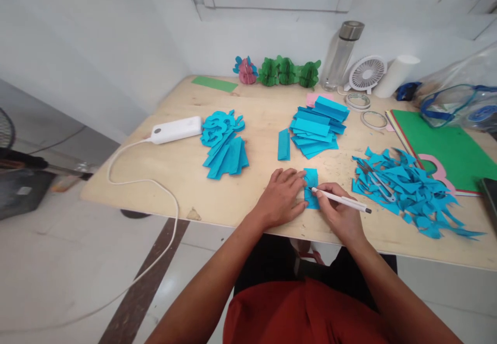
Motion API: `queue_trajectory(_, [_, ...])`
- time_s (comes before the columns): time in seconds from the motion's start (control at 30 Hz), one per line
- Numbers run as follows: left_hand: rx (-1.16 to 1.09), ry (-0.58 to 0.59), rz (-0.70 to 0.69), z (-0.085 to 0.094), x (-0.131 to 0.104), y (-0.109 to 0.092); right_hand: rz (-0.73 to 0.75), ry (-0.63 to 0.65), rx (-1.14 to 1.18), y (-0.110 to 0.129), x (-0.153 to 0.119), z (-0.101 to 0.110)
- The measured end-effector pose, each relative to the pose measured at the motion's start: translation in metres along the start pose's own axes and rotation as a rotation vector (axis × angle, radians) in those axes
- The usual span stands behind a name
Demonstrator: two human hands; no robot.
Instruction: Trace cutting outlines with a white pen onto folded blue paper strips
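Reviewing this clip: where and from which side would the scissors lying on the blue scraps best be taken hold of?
Probably by the handle loops at the near end of the scissors, coming from above on the person's side; the blades point away toward the far left, and paper scraps crowd the sides.

Three green honeycomb paper ornaments [288, 71] and one pink ornament [246, 70] are counted at the far edge. Two tape rings [365, 108] are seen far right. One pen [341, 200] is held.
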State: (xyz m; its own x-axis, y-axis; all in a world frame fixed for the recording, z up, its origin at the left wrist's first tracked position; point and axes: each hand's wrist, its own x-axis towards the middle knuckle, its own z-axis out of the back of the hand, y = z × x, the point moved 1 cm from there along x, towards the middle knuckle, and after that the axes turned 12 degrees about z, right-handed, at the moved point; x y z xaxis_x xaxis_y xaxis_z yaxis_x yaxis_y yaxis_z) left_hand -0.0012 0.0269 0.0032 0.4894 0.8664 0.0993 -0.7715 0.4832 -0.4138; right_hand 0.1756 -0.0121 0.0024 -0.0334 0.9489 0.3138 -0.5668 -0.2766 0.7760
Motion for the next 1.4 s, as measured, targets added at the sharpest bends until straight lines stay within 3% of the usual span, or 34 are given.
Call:
queue_trajectory(0.63, [0.000,0.011,0.001,-0.001,0.000,0.000,0.123,0.030,-0.166,0.009,0.002,-0.004])
queue_trajectory(1.4, [-0.002,-0.001,-0.005,-0.003,0.000,0.002,0.053,-0.025,-0.194,0.012,-0.006,0.003])
